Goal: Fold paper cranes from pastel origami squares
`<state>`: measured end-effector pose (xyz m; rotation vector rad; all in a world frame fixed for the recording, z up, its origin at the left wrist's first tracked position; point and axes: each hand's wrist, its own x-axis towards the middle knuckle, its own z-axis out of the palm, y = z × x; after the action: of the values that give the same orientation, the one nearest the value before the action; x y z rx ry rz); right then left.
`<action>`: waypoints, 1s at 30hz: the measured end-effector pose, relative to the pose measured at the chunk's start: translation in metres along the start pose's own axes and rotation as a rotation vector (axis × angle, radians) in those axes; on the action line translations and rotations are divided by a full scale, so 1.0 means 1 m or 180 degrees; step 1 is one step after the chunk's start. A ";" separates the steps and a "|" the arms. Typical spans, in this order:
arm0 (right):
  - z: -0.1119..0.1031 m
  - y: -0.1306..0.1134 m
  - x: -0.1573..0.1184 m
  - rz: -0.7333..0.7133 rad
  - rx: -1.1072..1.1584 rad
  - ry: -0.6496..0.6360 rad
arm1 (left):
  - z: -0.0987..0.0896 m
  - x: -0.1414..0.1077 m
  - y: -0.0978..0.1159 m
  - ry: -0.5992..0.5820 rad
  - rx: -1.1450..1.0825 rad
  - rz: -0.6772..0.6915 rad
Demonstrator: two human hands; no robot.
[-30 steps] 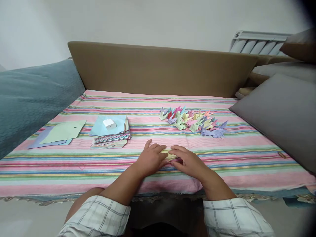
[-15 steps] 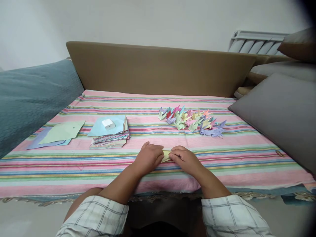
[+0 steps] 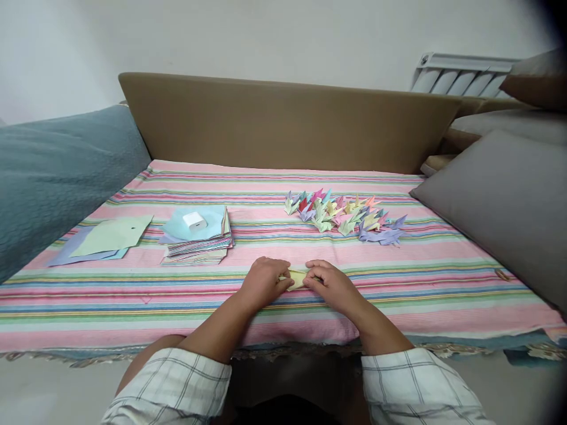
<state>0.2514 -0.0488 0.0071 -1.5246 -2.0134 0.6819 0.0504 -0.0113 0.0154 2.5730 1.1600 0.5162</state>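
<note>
A small folded piece of yellow paper [image 3: 297, 279] lies on the striped cloth in front of me, between my two hands. My left hand [image 3: 264, 276] grips its left end, thumb at the near side and fingers curled over the far side. The right end is pinched between the thumb and fingers of my right hand [image 3: 331, 283]. Both ends of the paper are partly covered by my fingers. Beyond my right hand stand several folded paper cranes [image 3: 343, 215] in many colours, grouped close together.
Left of my hands is a stack of coloured paper [image 3: 199, 248] with a white charger block [image 3: 194, 221] on top. Farther left lie loose sheets [image 3: 113, 236]. A grey cushion [image 3: 505, 206] borders the right, a blue-green armrest [image 3: 66, 171] the left, a brown backrest [image 3: 283, 127] the back.
My left hand's fingers have shifted on the yellow paper, uncovering more of its left part. My right hand keeps its pinch in nearly the same place. The top sheet of the stack has moved slightly.
</note>
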 end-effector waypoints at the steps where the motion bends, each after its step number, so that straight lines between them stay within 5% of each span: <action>1: 0.000 0.001 0.000 -0.0068 -0.0063 -0.0019 | 0.000 0.000 0.000 -0.0009 0.0009 0.0005; 15: 0.014 -0.011 -0.002 -0.0134 -0.0440 0.0198 | -0.003 -0.003 -0.002 0.0018 0.0040 -0.0066; 30: 0.020 -0.026 0.000 0.0181 -0.0244 0.0132 | -0.019 -0.014 -0.029 -0.0261 -0.0337 -0.0460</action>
<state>0.2200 -0.0569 0.0097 -1.6324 -1.9930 0.5965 0.0141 -0.0013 0.0187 2.3766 1.2441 0.4235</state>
